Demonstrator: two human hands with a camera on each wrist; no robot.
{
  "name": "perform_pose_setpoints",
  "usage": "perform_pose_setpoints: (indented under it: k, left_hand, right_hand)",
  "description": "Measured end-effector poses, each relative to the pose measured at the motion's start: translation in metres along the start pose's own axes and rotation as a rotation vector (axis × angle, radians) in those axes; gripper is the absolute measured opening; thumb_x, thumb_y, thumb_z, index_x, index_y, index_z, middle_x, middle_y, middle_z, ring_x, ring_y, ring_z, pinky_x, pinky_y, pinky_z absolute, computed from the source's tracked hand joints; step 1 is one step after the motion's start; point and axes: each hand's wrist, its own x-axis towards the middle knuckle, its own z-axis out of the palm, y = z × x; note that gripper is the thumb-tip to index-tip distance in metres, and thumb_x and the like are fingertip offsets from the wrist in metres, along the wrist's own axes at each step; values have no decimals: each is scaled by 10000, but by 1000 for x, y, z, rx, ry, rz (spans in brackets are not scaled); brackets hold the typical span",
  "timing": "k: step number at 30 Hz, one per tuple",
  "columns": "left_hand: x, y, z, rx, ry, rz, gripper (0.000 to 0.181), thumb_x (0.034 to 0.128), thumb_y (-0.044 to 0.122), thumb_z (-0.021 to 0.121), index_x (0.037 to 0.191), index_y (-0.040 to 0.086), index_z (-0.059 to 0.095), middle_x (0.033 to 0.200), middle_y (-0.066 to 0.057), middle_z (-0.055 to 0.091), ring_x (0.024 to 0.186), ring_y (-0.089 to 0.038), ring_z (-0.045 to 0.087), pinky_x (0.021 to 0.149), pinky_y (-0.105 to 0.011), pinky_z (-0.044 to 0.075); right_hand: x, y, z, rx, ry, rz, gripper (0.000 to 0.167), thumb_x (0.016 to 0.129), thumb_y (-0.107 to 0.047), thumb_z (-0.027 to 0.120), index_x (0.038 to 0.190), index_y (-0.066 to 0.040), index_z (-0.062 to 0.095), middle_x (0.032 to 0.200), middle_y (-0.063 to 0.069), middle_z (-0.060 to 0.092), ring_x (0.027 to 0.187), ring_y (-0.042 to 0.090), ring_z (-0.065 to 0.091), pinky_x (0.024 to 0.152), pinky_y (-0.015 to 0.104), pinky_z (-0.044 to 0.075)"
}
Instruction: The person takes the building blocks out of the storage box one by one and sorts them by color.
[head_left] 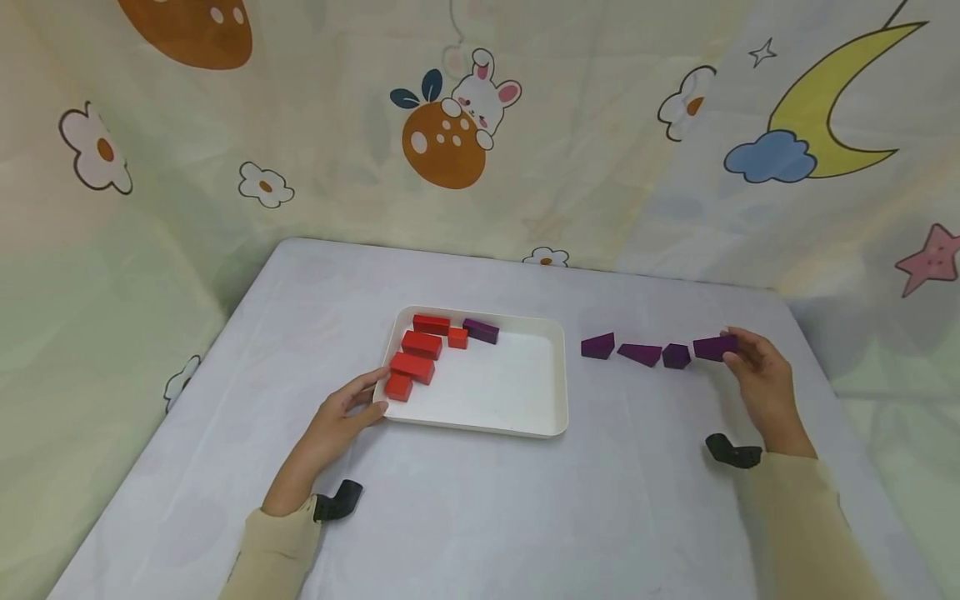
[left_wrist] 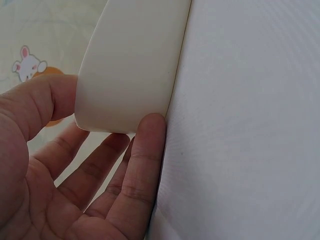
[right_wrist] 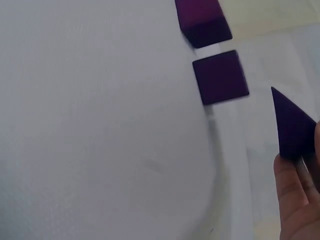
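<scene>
My left hand [head_left: 339, 423] holds the left end of a white tray [head_left: 487, 427]; in the left wrist view its thumb and fingertips touch the tray's outer wall [left_wrist: 132, 70]. Several red blocks [head_left: 422, 344] and one purple block [head_left: 481, 331] lie in the tray's left half. To the right of the tray, my right hand [head_left: 767, 385] pinches a purple block [head_left: 712, 347] between thumb and fingers. In the right wrist view this block [right_wrist: 294, 127] shows a pointed end. Lined up to its left are a small purple block [head_left: 677, 357], a tapered one [head_left: 641, 354] and another slanted one [head_left: 597, 346].
A pale cloth covers the table [head_left: 480, 517]. Behind it hangs a curtain [head_left: 585, 167] printed with flowers, a rabbit and a moon. Black straps [head_left: 733, 452] sit at both wrists, below beige sleeves.
</scene>
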Motion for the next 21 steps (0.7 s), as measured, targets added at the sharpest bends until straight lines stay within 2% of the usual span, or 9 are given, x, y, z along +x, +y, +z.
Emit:
perform_pose_setpoints:
  k: [3,5,12,14,16,18,19,21]
  left_hand:
    - [0,0,0,-3,0,5,596,1066,66,661,1627,35,463,1637,-248,472,1412,-435,558,1009,-330,605]
    - [0,-1,-1,-1,0,6,597,1065,66,661,1627,35,464,1635,-252,473,1410,-437,560,1011,-334,604]
    - [1,-2,0,13,-2,-1,601,1065,82,669,1630,50,466,1644,-236,470,1411,-430,560,1015,-333,603]
    - [1,-2,0,12,-2,3,602,1064,80,671,1630,48,466,1641,-238,474,1408,-431,563,1014,-328,603]
    - [1,-2,0,5,-2,9,602,1063,70,671,1629,44,467,1642,-241,471,1405,-434,563,1012,-325,604]
    - [1,-3,0,0,-2,12,603,1060,62,672,1627,41,468,1645,-241,466,1406,-438,560,1010,-324,604]
    - [1,-3,0,-1,-2,12,604,1059,60,672,1627,41,467,1646,-240,464,1407,-440,559,1010,-326,605]
    - [1,-3,0,7,4,7,605,1055,64,679,1624,44,474,1652,-233,460,1413,-441,552,1008,-333,607]
  right_hand:
    - [2,4,-3,-14,-19,63,400,1099,-35,600,1490,-116,616,1208,-322,621,1109,-133,576,928,12,462]
    - [2,6,-3,-41,-45,85,397,1099,-35,602,1492,-93,606,1169,-336,608,1074,-131,573,904,10,459]
    - [4,14,-2,-156,-108,87,450,1100,-59,619,1508,95,508,1109,-359,571,1001,-177,535,858,16,428]
    - [4,15,-3,-192,-117,92,478,1108,-92,615,1525,101,485,1190,-238,645,1029,-168,531,864,15,424]
    - [4,13,-4,-230,-126,109,529,1123,-155,605,1569,82,448,1367,-30,682,1190,-67,586,910,6,427]
    - [5,8,-5,-254,-117,133,577,1127,-210,603,1604,57,417,1550,181,578,1400,101,563,991,11,417]
    - [5,3,-5,-262,-112,148,604,1129,-243,602,1624,36,400,1627,244,484,1494,177,498,1031,17,402]
    - [6,-8,-3,-260,-91,180,645,1128,-301,599,1653,0,375,1697,263,368,1597,316,353,1085,46,382]
